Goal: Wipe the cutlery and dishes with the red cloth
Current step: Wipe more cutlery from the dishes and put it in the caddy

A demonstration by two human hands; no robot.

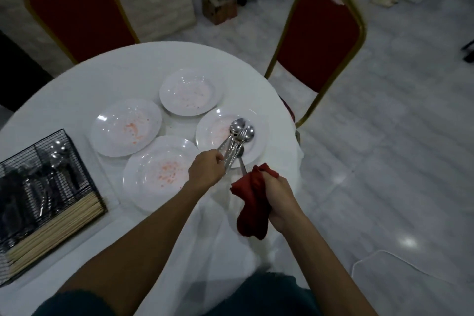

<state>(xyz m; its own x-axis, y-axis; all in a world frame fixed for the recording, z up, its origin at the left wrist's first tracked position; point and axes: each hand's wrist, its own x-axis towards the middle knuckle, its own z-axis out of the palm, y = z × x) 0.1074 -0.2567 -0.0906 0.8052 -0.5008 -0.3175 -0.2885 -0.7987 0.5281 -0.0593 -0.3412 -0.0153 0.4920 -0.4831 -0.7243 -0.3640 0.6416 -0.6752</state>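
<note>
Several white plates with reddish stains lie on the round white table: a far plate, a left plate, a near plate and a right plate. My left hand grips a bunch of metal spoons by their handles, bowls over the right plate. My right hand grips the red cloth, which is wrapped round the handle end of one spoon. Most of the cloth hangs down below my fist.
A black wire caddy with more cutlery and a row of wooden chopsticks stands at the table's left edge. Two red chairs with gold frames, one behind the table and one at the right, stand close by. Pale tiled floor lies to the right.
</note>
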